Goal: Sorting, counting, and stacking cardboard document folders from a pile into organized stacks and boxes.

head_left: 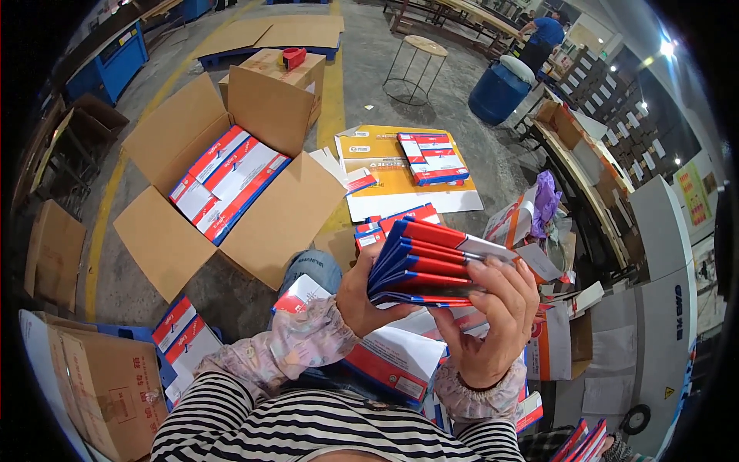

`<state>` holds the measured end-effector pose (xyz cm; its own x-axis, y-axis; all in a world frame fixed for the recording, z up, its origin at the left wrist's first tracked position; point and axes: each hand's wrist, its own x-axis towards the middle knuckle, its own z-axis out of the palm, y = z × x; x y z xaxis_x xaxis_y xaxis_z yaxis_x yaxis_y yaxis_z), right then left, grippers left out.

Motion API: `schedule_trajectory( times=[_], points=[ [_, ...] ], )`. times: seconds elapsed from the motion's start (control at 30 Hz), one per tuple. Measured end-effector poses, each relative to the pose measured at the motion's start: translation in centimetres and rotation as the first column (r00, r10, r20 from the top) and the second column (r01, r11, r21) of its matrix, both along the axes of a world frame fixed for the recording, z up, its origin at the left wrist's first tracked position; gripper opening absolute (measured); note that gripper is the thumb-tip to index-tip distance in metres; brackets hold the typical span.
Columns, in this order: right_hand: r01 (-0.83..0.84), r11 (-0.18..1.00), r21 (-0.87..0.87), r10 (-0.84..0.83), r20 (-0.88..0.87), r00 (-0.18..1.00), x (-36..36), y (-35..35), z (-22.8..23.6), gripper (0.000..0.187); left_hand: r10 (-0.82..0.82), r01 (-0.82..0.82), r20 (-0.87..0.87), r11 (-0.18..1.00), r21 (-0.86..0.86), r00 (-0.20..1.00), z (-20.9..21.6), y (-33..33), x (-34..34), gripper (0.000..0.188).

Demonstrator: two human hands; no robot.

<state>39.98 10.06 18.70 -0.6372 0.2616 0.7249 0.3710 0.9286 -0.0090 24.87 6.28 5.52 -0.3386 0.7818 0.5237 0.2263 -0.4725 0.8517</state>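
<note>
My hands hold a fanned bundle of flat red, white and blue printed packs above my lap. My left hand grips its left end, thumb below. My right hand curls round the right end, fingers on top and thumb underneath. Gaps show between the packs at the right side. More such packs lie on my lap beneath the bundle. Just beyond it is another pile of packs, partly hidden. An open cardboard carton at the left contains rows of the same packs.
Ahead, a stack of packs rests on a yellow printed sheet. A red tape dispenser sits on a closed carton. Cartons stand at near left. A grey machine flanks the right. Another person's hand shows at lower right.
</note>
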Motion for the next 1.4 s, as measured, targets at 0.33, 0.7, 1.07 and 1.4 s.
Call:
schedule_trajectory(
  times=[0.33, 0.7, 1.07, 1.4],
  points=[
    [-0.03, 0.999, -0.023, 0.03, -0.036, 0.999, 0.3, -0.7, -0.3, 0.051, 0.15, -0.156, -0.24, 0.988, -0.004, 0.959, -1.4, 0.1, 0.2, 0.099],
    [-0.103, 0.992, -0.072, 0.105, 0.033, 0.994, 2.0, -2.3, -0.3, 0.038, 0.096, -0.094, -0.02, 0.991, 0.091, 0.995, -1.5, -1.0, 1.6, 0.084],
    [-0.047, 0.998, 0.039, 0.044, 0.081, 0.996, 2.7, -2.9, -0.6, 0.035, 0.027, -0.024, -0.052, 0.998, 0.066, 0.998, -1.5, -2.6, 1.8, 0.078],
    [0.041, 0.998, 0.049, -0.044, 0.056, 0.997, 2.8, -4.4, -0.8, 0.043, 0.102, -0.099, -0.014, 0.987, 0.124, 0.995, -2.0, -2.8, 2.2, 0.078]
  ],
)
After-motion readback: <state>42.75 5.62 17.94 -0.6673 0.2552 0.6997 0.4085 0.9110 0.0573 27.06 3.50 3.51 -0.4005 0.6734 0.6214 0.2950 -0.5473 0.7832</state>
